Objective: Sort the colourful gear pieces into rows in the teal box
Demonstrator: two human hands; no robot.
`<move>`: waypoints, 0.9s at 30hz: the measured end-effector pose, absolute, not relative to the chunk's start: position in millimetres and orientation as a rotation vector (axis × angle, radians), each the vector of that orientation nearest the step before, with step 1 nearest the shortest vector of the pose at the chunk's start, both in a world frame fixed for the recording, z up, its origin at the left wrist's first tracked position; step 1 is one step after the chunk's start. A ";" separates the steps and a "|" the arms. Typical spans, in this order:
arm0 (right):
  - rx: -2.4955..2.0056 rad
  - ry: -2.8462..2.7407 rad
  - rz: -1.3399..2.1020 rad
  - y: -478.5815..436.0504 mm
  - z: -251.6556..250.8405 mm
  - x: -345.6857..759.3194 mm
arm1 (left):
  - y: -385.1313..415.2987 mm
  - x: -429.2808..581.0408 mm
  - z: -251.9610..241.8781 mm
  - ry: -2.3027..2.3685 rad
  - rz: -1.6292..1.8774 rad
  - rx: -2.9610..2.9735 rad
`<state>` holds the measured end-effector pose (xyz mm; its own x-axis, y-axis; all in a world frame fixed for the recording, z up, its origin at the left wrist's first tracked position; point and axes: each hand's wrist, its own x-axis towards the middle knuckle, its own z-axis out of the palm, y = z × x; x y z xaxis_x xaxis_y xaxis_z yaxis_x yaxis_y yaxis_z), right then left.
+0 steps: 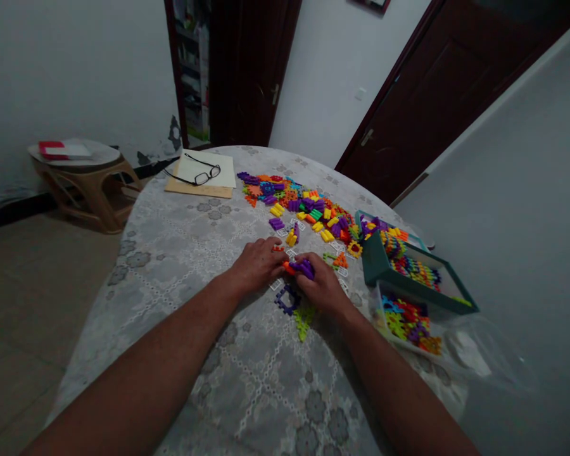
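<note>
Above the tablecloth, my left hand (261, 261) and my right hand (323, 285) meet almost fingertip to fingertip. In the fingers of my right hand is a purple ridged plastic building block (304, 268). My left fingertips close on an orange building block (289, 268), which touches the purple one; whether the two are joined, I cannot tell. A small orange-red piece (278, 248) shows by my left index finger. Just below my hands lie a dark purple square frame piece (287, 299) and a lime-green triangular piece (304, 323). Yellow blocks (291, 238) lie just beyond them.
A long pile of mixed blocks (308, 206) curves across the table (209, 247). At right stand a green box (420, 278) and a clear plastic tub (408, 342), both holding colourful pieces. Glasses (202, 178) rest on papers (185, 166) at back left; a stool (85, 183) stands beyond.
</note>
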<state>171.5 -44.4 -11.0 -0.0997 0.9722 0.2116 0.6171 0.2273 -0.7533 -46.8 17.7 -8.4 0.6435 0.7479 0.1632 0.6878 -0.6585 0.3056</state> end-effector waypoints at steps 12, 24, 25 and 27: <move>-1.417 -1.866 0.680 -46.3 -7.5 162.8 | 32.9 -49.5 -22.4 1.137 0.468 2.656; -1.551 -1.673 0.755 -37.0 47.0 206.0 | 29.5 -51.4 -22.1 1.103 0.524 2.568; -1.563 -1.647 0.760 -30.9 57.8 218.6 | 29.5 -51.3 -22.3 1.110 0.519 2.561; -1.597 -1.618 0.712 -11.1 78.6 249.1 | 30.0 -51.5 -22.8 1.117 0.532 2.540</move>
<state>249.1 -11.1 78.6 0.0497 0.9913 0.1219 0.5796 0.0707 -0.8119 -51.5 30.0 -22.8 0.6262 0.7517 0.2072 0.6346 -0.6457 0.4247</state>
